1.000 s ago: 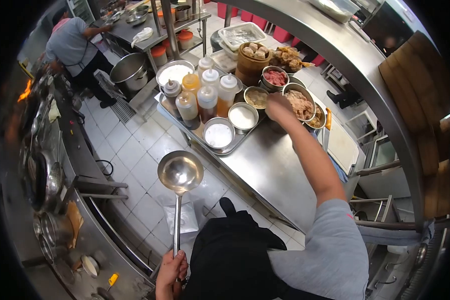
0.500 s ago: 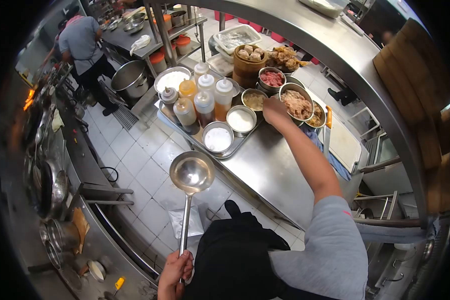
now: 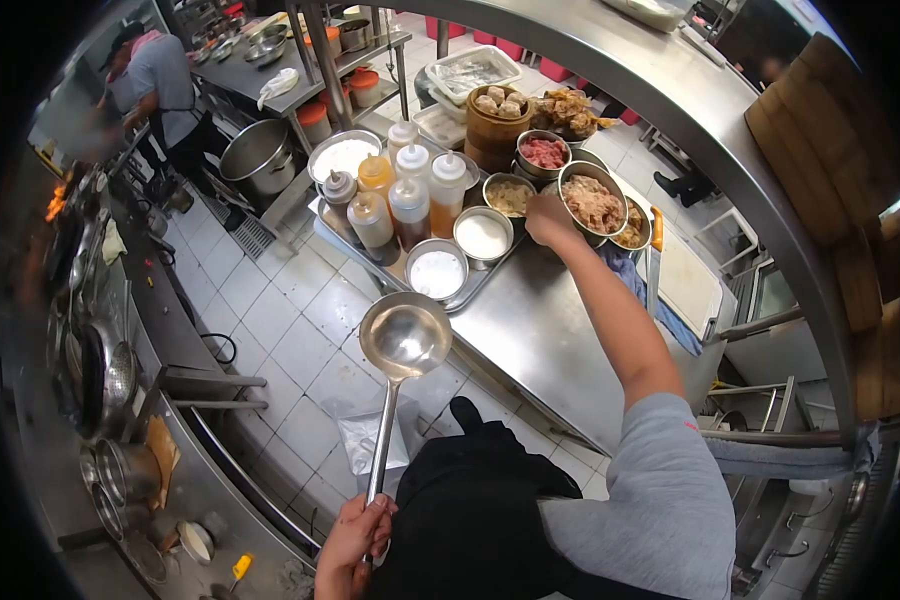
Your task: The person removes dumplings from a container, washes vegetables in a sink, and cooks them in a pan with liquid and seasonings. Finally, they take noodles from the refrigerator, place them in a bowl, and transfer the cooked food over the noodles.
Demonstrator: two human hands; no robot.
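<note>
Head view, looking down on a kitchen work station. The left hand [image 3: 355,545] grips the end of a long-handled steel ladle [image 3: 403,338]; its fingers [image 3: 374,515] are wrapped tight around the handle's lower end. The ladle has a thin straight shaft and a round, shallow, polished bowl that reflects light and appears empty. The shaft rises away from the hand, so the bowl stands well apart from the fingers, held in the air over the white tiled floor [image 3: 290,320] and just beside the near edge of the steel desk [image 3: 540,330].

The right hand [image 3: 548,218] reaches forward at the end of an outstretched arm in a grey sleeve [image 3: 660,480]. It rests between two steel bowls: a bowl of pale shredded meat [image 3: 594,205] and a bowl of yellowish filling [image 3: 510,196]. Its fingers are curled downward; whether they close on anything cannot be told from this angle.

A steel tray [image 3: 480,282] on the desk carries a cluster of squeeze bottles [image 3: 400,195] with white caps and two small bowls of white powder [image 3: 437,271]. Behind these stand a bowl of red minced meat [image 3: 543,153], a bamboo steamer [image 3: 498,118] of dumplings and a heap of fried pieces [image 3: 570,110]. At upper left, another person [image 3: 160,85] in a grey shirt works at the cooking range, where a flame [image 3: 55,203] burns.
</note>
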